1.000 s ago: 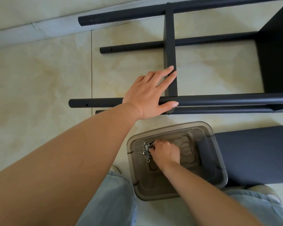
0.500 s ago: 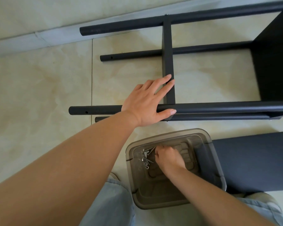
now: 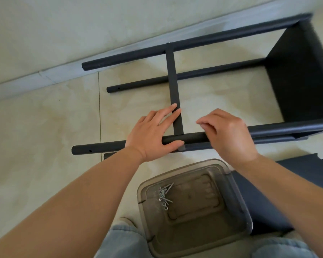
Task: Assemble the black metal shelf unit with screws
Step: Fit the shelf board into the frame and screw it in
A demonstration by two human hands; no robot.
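The black shelf frame lies on its side on the tiled floor, its near pole [image 3: 101, 148] running left to right. A flat crossbar [image 3: 172, 81] joins the near pole to the far pole [image 3: 131, 56]. My left hand [image 3: 153, 135] rests flat on the near pole at the crossbar joint, fingers straight and thumb along the pole's front. My right hand [image 3: 229, 135] hovers over the same pole just right of the joint. Its fingertips pinch together on something small that I cannot make out. Several screws and washers [image 3: 164, 194] lie in a clear plastic tray [image 3: 239, 203].
A fitted black shelf panel [image 3: 302, 71] closes the frame's right end. A loose black panel [image 3: 268, 202] lies on the floor right of the tray. A wall skirting [image 3: 45, 79] runs behind the frame. My knees in jeans [image 3: 123, 241] border the tray.
My right hand left the tray and rose to the near pole beside the crossbar, fingertips pinched. The left hand stayed on the pole. The view shifted, showing more of the frame.
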